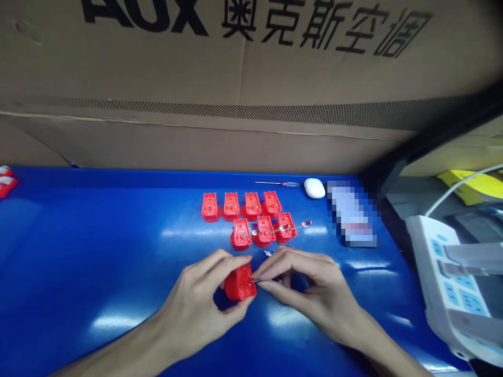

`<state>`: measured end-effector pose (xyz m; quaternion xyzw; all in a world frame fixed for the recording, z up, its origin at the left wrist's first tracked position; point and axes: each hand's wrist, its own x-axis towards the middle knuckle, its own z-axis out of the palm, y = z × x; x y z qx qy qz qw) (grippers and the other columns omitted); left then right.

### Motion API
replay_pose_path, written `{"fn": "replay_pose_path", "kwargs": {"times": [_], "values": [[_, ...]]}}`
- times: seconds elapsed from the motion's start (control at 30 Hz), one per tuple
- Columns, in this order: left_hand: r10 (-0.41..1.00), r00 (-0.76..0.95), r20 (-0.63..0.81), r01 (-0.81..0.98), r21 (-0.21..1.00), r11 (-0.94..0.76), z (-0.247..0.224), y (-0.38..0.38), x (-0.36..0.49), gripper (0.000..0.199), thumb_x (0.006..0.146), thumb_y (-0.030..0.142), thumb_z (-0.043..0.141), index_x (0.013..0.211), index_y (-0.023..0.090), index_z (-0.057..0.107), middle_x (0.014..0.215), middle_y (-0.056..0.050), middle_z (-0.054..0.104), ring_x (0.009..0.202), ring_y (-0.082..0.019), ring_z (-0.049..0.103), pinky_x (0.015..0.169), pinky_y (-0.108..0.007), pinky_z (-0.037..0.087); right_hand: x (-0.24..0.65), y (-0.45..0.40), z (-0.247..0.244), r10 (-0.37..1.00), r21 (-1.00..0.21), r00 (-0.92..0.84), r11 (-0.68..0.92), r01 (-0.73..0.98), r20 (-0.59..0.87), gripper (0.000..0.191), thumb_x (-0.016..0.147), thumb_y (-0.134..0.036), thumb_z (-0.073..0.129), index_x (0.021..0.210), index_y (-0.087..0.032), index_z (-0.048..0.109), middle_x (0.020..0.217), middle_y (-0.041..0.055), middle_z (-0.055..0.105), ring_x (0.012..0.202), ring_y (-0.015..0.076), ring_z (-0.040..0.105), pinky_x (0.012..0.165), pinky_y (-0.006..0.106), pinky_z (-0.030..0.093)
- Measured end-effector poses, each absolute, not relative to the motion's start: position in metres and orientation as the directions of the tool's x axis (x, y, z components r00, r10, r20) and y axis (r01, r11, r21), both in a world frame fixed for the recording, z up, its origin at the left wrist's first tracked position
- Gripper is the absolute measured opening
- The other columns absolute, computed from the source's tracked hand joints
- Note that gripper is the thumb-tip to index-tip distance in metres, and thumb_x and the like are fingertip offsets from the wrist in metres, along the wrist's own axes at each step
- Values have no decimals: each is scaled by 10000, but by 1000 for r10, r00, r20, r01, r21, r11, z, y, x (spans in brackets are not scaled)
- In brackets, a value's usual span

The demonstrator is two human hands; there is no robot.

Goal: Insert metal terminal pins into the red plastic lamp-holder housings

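Note:
My left hand (212, 293) is closed around a red plastic housing (244, 283), thumb below and fingers above, its open face turned to the right. Between the thumb and forefinger of my right hand (304, 285) is a small thin dark metal pin (254, 281), its tip at the middle of that face. Whether the tip sits in a hole I cannot tell. Just beyond my hands stand three similar red housings (241, 234), with thin metal stems ending in white and red tips sticking out of them. Small metal parts (269, 253) lie by my right fingers, partly hidden.
Behind is a row of several red housings (231, 206) on the blue table (98, 251). A screwdriver (288, 184), a white rounded case (314, 188) and a blurred-out phone (353, 214) lie farther back. A power strip (451, 283) stands right; cardboard (196, 141) walls the back.

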<state>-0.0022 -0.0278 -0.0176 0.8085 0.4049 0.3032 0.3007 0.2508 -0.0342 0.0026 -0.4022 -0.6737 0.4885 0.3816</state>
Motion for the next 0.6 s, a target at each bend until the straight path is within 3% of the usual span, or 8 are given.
{"fn": "replay_pose_path", "kwargs": {"times": [0.3,0.6], "values": [[839,488,242,470,737,-485,-16,-27,-2,503,917,170,783,1394,281,668,1092,-12,731,815,-129,715,729,-250,617,250,-33,4,910,-956,-407,180,230,74,59,1045,-277,785,1081,-258,829,1018,35,822,817,168,698,679,311,507],[842,484,240,475,736,-483,-15,-26,-1,469,926,181,776,1373,280,679,1071,-14,737,780,-128,709,713,-248,622,251,-33,3,899,-934,-423,244,259,118,70,1055,-287,773,1091,-247,818,969,40,789,796,175,663,698,326,509]]}}
